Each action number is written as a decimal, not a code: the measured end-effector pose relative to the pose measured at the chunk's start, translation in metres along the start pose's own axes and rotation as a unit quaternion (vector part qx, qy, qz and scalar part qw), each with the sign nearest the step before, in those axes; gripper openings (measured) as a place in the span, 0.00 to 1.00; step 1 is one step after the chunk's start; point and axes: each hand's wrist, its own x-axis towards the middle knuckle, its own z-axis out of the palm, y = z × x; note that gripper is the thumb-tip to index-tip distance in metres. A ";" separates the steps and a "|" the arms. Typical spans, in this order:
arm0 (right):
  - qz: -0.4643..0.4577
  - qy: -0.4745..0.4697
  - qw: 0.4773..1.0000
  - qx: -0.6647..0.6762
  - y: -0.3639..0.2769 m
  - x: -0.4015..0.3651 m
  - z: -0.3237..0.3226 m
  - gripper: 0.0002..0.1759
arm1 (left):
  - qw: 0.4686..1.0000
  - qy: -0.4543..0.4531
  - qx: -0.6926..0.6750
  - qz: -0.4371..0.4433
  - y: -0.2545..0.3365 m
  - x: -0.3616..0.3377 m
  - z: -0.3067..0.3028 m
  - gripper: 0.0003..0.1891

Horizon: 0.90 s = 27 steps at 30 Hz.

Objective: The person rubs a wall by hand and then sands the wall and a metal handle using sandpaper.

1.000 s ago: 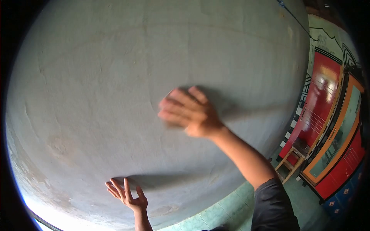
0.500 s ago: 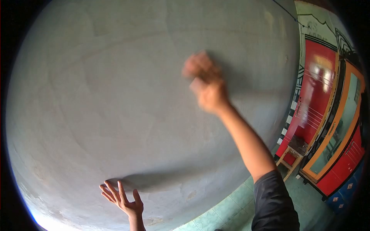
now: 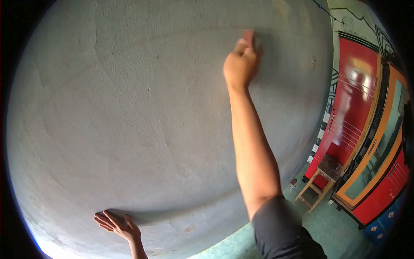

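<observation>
A grey plastered wall [image 3: 142, 121] fills most of the view, with faint ridges and trowel marks on it. High on the wall, my right hand [image 3: 239, 69] is closed around a small reddish-brown piece of sandpaper [image 3: 248, 37], its edge sticking out past the fingers. The sandpaper is against the wall or very near it; the hand hides most of it. Low on the left, my left hand [image 3: 118, 225] rests on the wall with its fingers stretched out and nothing in it.
To the right stand a red door [image 3: 349, 95], a wooden stool [image 3: 321, 177] and an orange-framed glass cabinet [image 3: 371, 151]. Green floor tiles [image 3: 233, 247] run along the foot of the wall. A thin dark cord [image 3: 326, 12] hangs at the upper right.
My right hand has moved up and slightly right along the wall with the sandpaper, and the arm has straightened. My left hand appears a little lower and further left. The view has shifted slightly.
</observation>
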 end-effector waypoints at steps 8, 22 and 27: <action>-0.379 -0.243 0.872 0.193 -0.171 -0.064 -0.008 0.19 | 0.999 0.000 0.026 0.021 -0.006 0.002 -0.001 0.42; -0.357 -0.217 0.901 0.116 -0.075 -0.048 -0.044 0.25 | 0.996 0.066 0.043 0.044 -0.002 0.007 0.003 0.40; 0.317 -0.098 0.941 0.063 0.054 0.020 -0.081 0.29 | 0.996 0.084 -0.029 0.021 -0.001 0.003 0.011 0.43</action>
